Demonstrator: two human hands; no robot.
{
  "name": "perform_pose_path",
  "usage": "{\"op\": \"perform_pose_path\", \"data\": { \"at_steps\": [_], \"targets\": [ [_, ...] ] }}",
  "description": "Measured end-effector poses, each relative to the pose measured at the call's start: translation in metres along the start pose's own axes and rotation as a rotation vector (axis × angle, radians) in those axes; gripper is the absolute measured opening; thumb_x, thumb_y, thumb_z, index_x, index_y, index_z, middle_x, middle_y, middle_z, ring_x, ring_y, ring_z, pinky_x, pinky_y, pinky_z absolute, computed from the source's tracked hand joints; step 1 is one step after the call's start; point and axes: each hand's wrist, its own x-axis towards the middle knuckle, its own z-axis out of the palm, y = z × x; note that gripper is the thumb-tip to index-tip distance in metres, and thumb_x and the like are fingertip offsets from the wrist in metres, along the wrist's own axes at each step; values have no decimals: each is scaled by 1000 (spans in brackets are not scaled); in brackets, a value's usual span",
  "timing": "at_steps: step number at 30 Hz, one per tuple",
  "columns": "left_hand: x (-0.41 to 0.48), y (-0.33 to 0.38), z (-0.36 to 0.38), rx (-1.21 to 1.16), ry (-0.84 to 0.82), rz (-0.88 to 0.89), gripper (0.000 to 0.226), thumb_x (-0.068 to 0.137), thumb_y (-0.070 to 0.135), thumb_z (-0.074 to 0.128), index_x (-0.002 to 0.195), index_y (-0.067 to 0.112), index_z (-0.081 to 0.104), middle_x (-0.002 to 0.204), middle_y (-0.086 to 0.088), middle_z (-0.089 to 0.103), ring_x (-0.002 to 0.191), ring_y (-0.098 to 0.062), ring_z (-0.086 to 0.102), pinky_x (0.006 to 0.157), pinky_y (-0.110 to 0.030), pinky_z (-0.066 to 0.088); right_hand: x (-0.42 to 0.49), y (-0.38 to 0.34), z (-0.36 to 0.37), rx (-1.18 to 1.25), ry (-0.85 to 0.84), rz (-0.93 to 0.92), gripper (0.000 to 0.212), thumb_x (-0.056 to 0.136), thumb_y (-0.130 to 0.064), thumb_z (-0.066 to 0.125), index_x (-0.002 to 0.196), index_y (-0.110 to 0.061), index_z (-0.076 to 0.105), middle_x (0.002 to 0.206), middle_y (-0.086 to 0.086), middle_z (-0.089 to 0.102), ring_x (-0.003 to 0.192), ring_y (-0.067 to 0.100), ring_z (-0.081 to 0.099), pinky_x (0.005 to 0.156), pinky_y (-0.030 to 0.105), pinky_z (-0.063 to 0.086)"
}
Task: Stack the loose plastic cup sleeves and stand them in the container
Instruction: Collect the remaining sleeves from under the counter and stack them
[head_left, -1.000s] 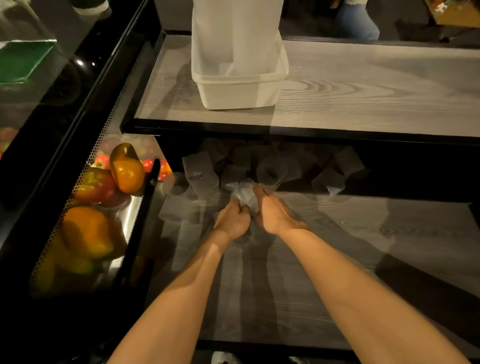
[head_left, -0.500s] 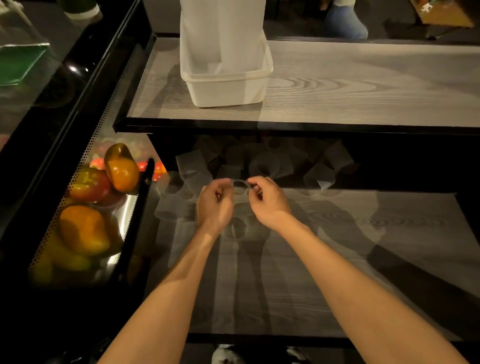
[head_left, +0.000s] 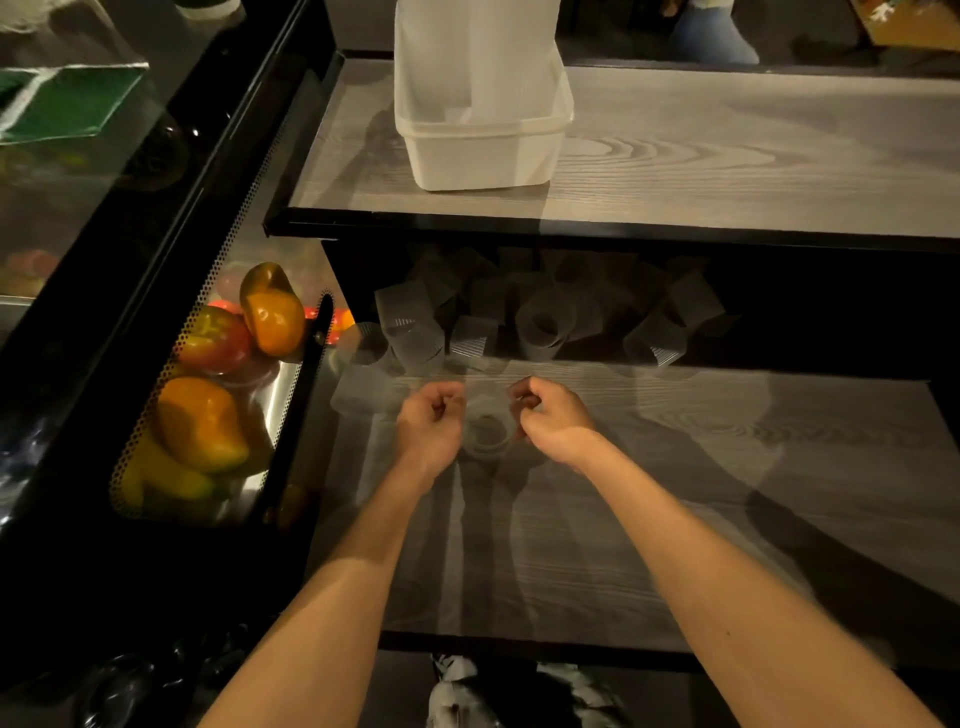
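While both hands work above the near part of the desk (head_left: 675, 493), a clear plastic sleeve (head_left: 488, 431) hangs between them, its open mouth facing up. The left hand (head_left: 428, 426) and the right hand (head_left: 550, 415) each have a narrow grip, fingers curled in and pinching opposite sides of its rim. It is blurred and see-through, so I cannot tell whether it is one sleeve or several already nested.

Farther back on the desk, the loose sleeves (head_left: 545, 325) lie scattered and tipped in the dark under the shelf (head_left: 727, 156). The white container (head_left: 483, 156) stands on that shelf, well apart from the hands, with something tall and white (head_left: 467, 52) standing upright inside it.

The step in hand looks like stacking, at an early stage, since many sleeves are not yet gathered. The next move probably calls for one hand to let go and fetch another sleeve, then line up the rims so they slide together without buckling.

No brand, label or writing can be read anywhere. Peppers (head_left: 272, 312) lie in a bin at the left.
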Motion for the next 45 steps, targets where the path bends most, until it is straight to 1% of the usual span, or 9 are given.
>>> {"op": "perform_pose_path", "data": {
  "at_steps": [4,11,14,19,22,26,35,39,45],
  "targets": [
    [2,-6,5,-11,-64,-55,20,99,7,61,116,14,70,104,-2,74,96,-15,72,88,-35,61,5,7,0,-25,8,23,26,98,-13,55,120,-20,65,111,2,68,98,23,67,88,42,59],
    [10,-16,7,134,-79,-124,24,94,8,63,116,18,69,103,3,70,94,-9,66,75,-15,50,13,21,4,-109,-73,48,24,96,-16,63,120,-16,65,109,3,68,102,20,64,83,28,52],
    [14,-11,8,151,-37,-152,22,95,12,63,116,18,66,99,5,68,87,-4,64,65,-8,45,16,19,0,-100,71,56,15,95,-21,65,109,-17,66,103,1,69,100,19,64,82,30,52],
    [24,14,20,172,-53,-64,37,97,10,60,133,18,59,124,1,66,113,-12,63,85,-16,50,28,14,-22,5,283,22,20,96,-16,60,115,-18,64,108,-1,66,97,17,63,78,27,47],
    [30,33,38,170,-95,-6,43,98,9,56,139,20,55,139,-3,59,128,-16,56,106,-30,48,43,12,-32,113,351,35,22,99,-22,59,120,-22,60,103,-6,64,91,13,63,80,29,51],
    [43,55,58,191,-152,55,47,100,18,55,146,19,49,149,-4,53,136,-19,51,104,-25,41,68,9,-40,560,383,233,8,100,-28,58,95,-21,59,101,7,71,95,27,71,88,46,56],
    [72,83,84,376,-285,-121,56,100,51,52,141,12,48,119,-2,52,123,-28,54,94,-34,41,93,14,-51,633,242,356,47,95,-36,62,133,-11,52,126,8,62,113,23,59,95,41,49],
    [80,75,89,308,-202,-123,48,93,60,52,105,15,61,102,-3,65,97,-26,64,83,-38,50,91,18,-54,702,202,388,38,97,-36,61,128,-16,52,119,2,62,109,20,59,99,49,51],
    [71,64,88,314,-204,-109,32,96,54,56,92,23,62,87,-2,69,84,-22,66,73,-33,49,73,32,-56,731,131,387,32,95,-41,65,118,-20,58,111,-2,61,105,23,64,93,46,57]
  ]
}}
